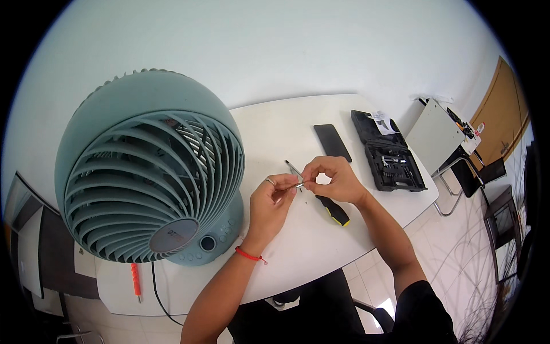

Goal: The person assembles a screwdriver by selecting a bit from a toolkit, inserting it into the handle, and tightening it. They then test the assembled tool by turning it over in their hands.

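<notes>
Over the table, my left hand [270, 207] and my right hand [336, 180] meet, both closed with fingertips pinched on a short, slim silver metal piece [299, 184]. Its exact kind is too small to make out. Just behind the fingers, a thin metal rod with a dark tip [294, 167] shows, partly hidden by my hands. A screwdriver with a black and yellow handle [333, 211] lies below my right hand. To the left of my left hand stands a large teal fan [152, 166] with a curved grille and a round knob on its base.
On the white table [286, 126], a black phone [332, 143] lies behind my right hand. An open black tool case [394, 166] with sockets and bits sits at the right. An orange-handled screwdriver [136, 281] and a black cable [158, 289] lie front left.
</notes>
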A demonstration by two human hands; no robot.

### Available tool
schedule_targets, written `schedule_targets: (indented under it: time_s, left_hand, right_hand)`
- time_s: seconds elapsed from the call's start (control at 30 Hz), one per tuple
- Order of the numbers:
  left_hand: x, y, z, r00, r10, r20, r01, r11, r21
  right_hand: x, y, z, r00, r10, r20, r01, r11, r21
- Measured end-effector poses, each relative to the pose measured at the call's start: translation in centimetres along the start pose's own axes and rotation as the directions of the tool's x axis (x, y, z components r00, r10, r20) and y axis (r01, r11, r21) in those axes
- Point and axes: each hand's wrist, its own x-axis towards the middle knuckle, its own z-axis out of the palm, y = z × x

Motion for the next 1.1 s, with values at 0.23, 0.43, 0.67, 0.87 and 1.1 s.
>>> schedule_targets:
  time_s: [0.23, 0.43, 0.67, 0.87, 1.1]
  left_hand:
    - [0.0, -0.1, 0.1, 0.995, 0.095, 0.007, -0.095, 0.995, 0.037]
    - [-0.1, -0.4, -0.2, 0.997, 0.072, -0.012, -0.071, 0.994, 0.080]
    - [-0.1, -0.5, -0.1, 0.996, 0.069, -0.059, -0.062, 0.992, 0.108]
    - [-0.2, 0.0, 0.1, 0.996, -0.040, -0.085, 0.040, 0.999, 0.004]
    - [-0.4, 0.8, 0.1, 0.997, -0.057, -0.059, 0.057, 0.998, -0.006]
  right_hand:
    - [0.1, -0.6, -0.5, 0.997, -0.072, 0.037, 0.078, 0.980, -0.183]
    - [0.0, -0.9, -0.2, 0.967, -0.247, 0.068, 0.252, 0.874, -0.415]
    - [-0.1, -0.7, 0.0, 0.964, -0.263, 0.039, 0.253, 0.862, -0.440]
    - [-0.2, -0.7, 0.2, 0.962, -0.274, 0.018, 0.255, 0.868, -0.425]
    - [-0.2, -0.8, 0.2, 0.937, -0.348, 0.035, 0.328, 0.839, -0.435]
